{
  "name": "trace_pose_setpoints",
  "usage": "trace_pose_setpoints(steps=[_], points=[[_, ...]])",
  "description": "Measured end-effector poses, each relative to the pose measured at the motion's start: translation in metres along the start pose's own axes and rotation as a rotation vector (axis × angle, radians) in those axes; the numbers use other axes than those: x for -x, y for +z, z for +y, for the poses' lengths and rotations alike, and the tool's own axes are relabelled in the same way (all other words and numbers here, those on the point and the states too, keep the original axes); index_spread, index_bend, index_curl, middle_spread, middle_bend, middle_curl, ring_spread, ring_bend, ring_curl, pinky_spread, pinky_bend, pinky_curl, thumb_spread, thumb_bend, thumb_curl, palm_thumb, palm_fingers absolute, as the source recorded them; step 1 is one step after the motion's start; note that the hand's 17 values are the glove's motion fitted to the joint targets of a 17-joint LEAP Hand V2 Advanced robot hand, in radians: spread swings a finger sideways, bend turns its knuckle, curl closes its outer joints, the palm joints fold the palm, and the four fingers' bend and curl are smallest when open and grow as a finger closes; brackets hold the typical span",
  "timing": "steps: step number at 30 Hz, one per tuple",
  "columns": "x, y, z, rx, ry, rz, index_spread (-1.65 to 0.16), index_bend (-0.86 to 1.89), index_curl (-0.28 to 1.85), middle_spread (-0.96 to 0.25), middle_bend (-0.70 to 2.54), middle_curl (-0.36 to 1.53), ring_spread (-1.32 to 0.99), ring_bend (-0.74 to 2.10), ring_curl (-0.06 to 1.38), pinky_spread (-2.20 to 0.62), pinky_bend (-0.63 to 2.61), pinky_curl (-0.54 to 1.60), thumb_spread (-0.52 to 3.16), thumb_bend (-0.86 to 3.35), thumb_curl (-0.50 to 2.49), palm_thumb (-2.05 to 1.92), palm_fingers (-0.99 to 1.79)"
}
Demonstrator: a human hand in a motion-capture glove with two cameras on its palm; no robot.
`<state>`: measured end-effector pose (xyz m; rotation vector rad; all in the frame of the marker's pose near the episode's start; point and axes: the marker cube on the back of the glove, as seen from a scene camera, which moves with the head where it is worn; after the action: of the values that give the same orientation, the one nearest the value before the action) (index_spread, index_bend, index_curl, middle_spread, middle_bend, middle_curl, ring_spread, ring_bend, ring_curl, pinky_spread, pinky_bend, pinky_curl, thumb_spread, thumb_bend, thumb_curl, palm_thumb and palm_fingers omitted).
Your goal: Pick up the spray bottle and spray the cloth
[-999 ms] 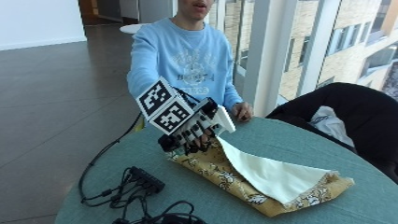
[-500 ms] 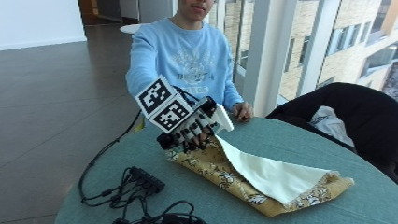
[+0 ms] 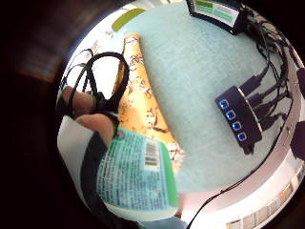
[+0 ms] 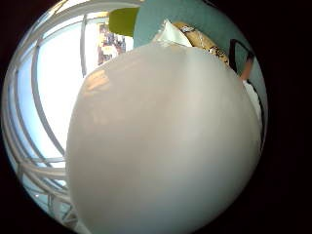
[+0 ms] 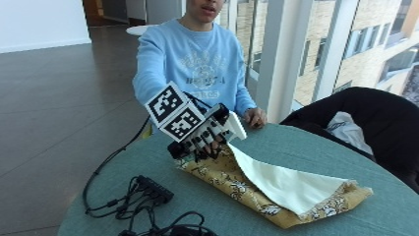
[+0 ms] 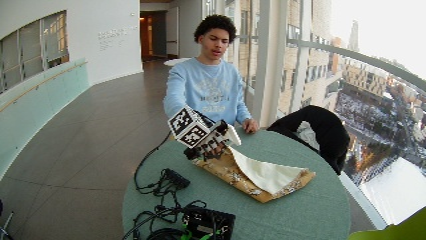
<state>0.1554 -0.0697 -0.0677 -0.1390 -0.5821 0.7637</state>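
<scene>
Table (image 5: 393, 206) is round, teal-topped. Left side: black cables (image 5: 124, 204) with a black hub (image 5: 155, 189) lying on the tabletop; little-finger palm view shows the same hub (image 3: 238, 119) with blue-lit ports, apart from the cloth.

Centre: gloved right hand (image 5: 208, 132) is raised above the near end of the cloth, fingers curled round the spray bottle (image 5: 233, 127). Bottle is off the table and tilted. Only a white part of it shows past the hand in the outside view. Little-finger palm view: bottle's green label with a barcode (image 3: 138, 174) sits right against the palm, fingers (image 3: 93, 121) wrapped beside it. Thumb-side palm view is mostly filled by the bottle's white body (image 4: 165, 141).

Below and right of the hand: cloth (image 5: 262, 187) lies flat on the table, yellow floral pattern, part folded over showing a cream underside. It runs from under the hand toward the right edge.

Behind: person's bare left hand (image 5: 254, 117) rests on the far table edge, fingers loosely bent, holding nothing.

Far right: black chair (image 5: 367, 118) with something white on it, beside the table.
</scene>
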Motion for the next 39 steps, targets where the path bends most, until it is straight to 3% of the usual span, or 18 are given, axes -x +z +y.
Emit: trace_pose_setpoints(steps=[39], points=[[0.0095, 0.0082, 0.0017, 0.026, 0.001, 0.051, -0.21, 0.19, 0.61, -0.08, 0.35, 0.48, -0.05, 0.48, 0.40, 0.02, 0.25, 0.37, 0.63, -0.03, 0.72, 0.92, 1.24]])
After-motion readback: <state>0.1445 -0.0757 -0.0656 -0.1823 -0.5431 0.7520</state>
